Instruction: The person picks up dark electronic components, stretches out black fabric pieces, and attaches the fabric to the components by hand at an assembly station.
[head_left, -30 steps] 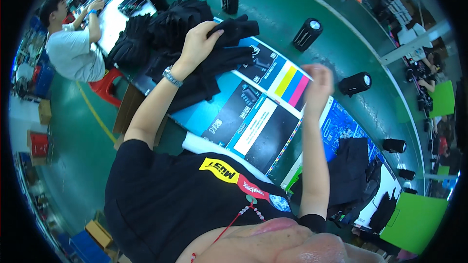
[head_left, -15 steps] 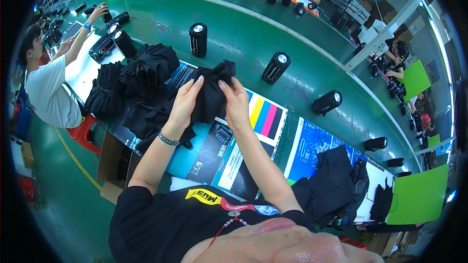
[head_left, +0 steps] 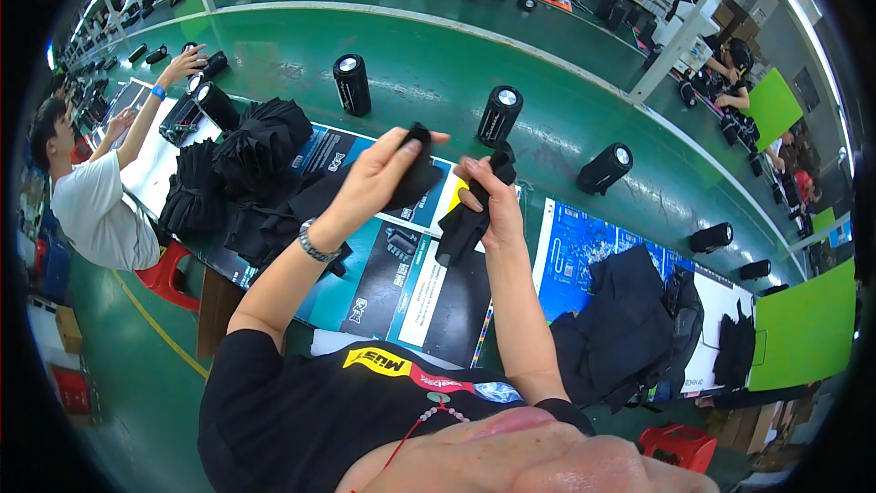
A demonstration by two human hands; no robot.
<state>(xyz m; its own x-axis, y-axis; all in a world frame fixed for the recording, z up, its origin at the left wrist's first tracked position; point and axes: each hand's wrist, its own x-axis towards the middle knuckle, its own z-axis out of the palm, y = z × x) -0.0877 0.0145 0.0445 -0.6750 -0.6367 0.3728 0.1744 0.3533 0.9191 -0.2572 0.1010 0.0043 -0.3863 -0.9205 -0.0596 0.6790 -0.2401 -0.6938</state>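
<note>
My left hand (head_left: 379, 178) and my right hand (head_left: 488, 196) are raised above the work table, both gripping one black fabric pouch (head_left: 461, 224). The left hand pinches its upper edge near a dark fold (head_left: 415, 169); the right hand holds the part that hangs down. Below them lie printed sheets (head_left: 401, 288) in blue, black and white. A heap of black pouches (head_left: 260, 151) sits to the left of my left hand.
Black cylinders (head_left: 351, 84) (head_left: 499, 115) (head_left: 605, 168) stand and lie on the green conveyor (head_left: 438, 55). More black fabric (head_left: 630, 329) is piled at the right. A person in a grey shirt (head_left: 91, 205) works at the left; a red stool (head_left: 164, 276) stands near.
Both hands have lifted the black pouch off the heap and pulled it up and apart; one second ago the left hand lay on the heap and the right was raised alone.
</note>
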